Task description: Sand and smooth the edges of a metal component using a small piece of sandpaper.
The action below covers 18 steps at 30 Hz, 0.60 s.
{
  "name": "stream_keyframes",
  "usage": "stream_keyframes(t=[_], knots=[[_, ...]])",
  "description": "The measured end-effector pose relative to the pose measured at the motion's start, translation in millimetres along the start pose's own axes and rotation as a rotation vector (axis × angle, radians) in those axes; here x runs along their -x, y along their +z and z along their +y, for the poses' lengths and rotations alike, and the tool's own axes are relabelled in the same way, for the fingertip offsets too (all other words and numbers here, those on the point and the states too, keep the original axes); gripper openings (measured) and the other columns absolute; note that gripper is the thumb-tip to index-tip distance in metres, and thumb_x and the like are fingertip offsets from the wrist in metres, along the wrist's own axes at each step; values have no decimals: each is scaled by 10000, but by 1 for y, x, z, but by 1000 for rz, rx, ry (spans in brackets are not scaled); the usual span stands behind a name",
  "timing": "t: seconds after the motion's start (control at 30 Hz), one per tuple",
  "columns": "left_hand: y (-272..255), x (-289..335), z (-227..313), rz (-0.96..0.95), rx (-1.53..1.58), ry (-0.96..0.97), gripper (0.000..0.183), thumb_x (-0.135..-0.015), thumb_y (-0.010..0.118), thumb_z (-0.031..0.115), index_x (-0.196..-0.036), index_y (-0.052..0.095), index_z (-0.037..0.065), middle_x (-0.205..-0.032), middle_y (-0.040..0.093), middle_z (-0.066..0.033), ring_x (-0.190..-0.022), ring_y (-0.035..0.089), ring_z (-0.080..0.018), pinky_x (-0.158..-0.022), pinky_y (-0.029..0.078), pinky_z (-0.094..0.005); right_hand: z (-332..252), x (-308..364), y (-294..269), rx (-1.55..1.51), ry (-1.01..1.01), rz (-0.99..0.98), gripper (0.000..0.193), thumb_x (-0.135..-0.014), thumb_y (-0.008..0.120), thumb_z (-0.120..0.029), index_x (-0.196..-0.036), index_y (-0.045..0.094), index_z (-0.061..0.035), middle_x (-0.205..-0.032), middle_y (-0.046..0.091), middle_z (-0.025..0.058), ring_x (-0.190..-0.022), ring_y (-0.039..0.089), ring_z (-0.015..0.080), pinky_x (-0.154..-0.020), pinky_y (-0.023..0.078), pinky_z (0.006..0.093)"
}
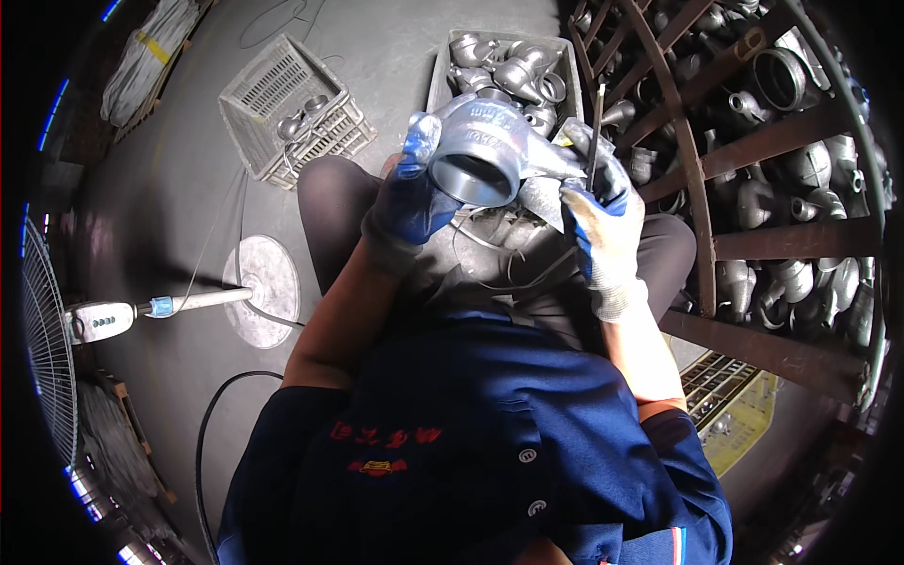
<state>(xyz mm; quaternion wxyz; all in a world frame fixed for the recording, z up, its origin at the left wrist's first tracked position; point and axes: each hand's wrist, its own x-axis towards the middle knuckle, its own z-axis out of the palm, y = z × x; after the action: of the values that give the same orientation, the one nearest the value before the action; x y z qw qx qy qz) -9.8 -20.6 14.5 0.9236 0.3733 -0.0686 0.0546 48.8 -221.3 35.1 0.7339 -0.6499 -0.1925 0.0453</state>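
Observation:
A grey metal casting (490, 132) with a wide round mouth and a narrower tapering spout is held up over my lap. My gloved left hand (412, 193) is closed round its left side, the blue-coated fingers against the wall by the mouth. At the spout end, my gloved right hand (605, 212) grips a thin dark rod-like tool (595, 137), which stands nearly upright with a light tip. Whether the right fingers also touch the spout I cannot tell. Both gloves are white and blue. Below the casting, more metal and a pale strap or cord are partly hidden.
A grey crate (573, 89) of similar castings stands just ahead. Left of it is a plastic basket (268, 94) with a few small metal parts. A brown metal rack (692, 151) full of castings borders my right, above a yellow crate (753, 424). A standing fan (99, 322) is left.

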Motion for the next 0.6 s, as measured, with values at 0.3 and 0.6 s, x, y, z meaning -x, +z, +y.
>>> stream_keyframes(t=[0.3, 0.6], knots=[[-6, -9, -3, -47, 629, -101, 700, -950, 262, 544, -1320, 401, -34, -1249, 526, -200, -1132, 541, -333, -995, 414, -478, -19, 28, -15, 246, -51, -59, 439, -934, 473, -112, -1332, 420, 65, -1293, 521, 149, -1026, 572, 151, -892, 428, 258], [-8, -8, 1, -57, 441, -7, 532, -964, 368, 392, -1286, 439, -25, -1199, 567, -159, -1070, 579, -255, -947, 460, -396, -3, 51, -8, 378, 8, -278, 451, -886, 579, -60, -1309, 462, 44, -1321, 516, 139, -1146, 520, 151, -946, 414, 261]])
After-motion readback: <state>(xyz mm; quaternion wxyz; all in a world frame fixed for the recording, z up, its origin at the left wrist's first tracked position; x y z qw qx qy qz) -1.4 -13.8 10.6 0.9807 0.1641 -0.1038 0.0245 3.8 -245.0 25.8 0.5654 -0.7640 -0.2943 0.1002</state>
